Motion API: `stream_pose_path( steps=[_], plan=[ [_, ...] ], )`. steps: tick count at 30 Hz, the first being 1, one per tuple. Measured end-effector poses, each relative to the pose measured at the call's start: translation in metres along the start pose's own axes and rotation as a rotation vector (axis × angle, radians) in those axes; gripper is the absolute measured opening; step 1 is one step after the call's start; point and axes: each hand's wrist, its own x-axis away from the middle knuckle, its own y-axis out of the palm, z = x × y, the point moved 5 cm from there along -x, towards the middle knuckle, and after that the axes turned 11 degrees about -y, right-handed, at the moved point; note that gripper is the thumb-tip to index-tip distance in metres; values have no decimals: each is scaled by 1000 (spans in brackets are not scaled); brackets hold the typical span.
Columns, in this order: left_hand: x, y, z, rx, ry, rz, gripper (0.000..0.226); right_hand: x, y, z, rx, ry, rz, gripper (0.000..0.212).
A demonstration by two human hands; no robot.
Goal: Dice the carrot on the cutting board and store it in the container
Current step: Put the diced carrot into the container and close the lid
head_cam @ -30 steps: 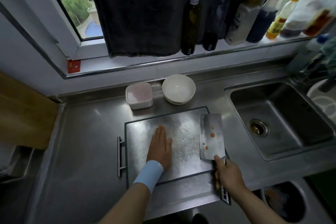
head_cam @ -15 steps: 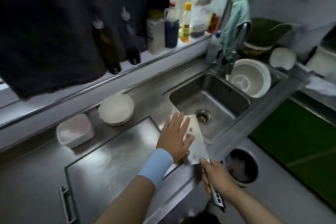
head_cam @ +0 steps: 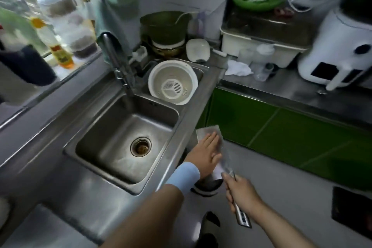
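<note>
- The right hand point(head_cam: 242, 195) is gripping the cleaver's handle point(head_cam: 240, 214), fingers wrapped tight around it, off the bench's front edge, above the floor.
- The left hand point(head_cam: 205, 153), with a blue wristband point(head_cam: 184, 177), is lying flat on the cleaver blade point(head_cam: 213, 133), fingers straight and together, over a bin point(head_cam: 207, 185) on the floor.
- No carrot, cutting board or container is showing anywhere.
- The sink point(head_cam: 112, 141) is sitting in the bench just left of the hands.
- A white colander point(head_cam: 173, 84) is resting in the far basin, beside the tap point(head_cam: 115, 60).
</note>
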Motion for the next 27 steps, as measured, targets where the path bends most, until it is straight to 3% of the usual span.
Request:
stream_pose_path(
  steps=[4, 9, 21, 24, 27],
  plan=[
    [-50, 31, 23, -176, 114, -13, 61, -44, -31, 10, 3, 3, 61, 40],
    [-88, 75, 14, -176, 176, -98, 64, -93, -54, 33, 27, 45, 128, 44],
    [-101, 129, -32, -372, 103, -310, 67, -139, -78, 58, 230, 86, 165, 45],
    [-105, 118, -42, -471, 43, -256, 65, -138, -83, 60, 271, 81, 155, 44],
    [-110, 101, -49, -337, -105, -124, 60, -137, -86, 59, 288, 81, 164, 43]
  ],
)
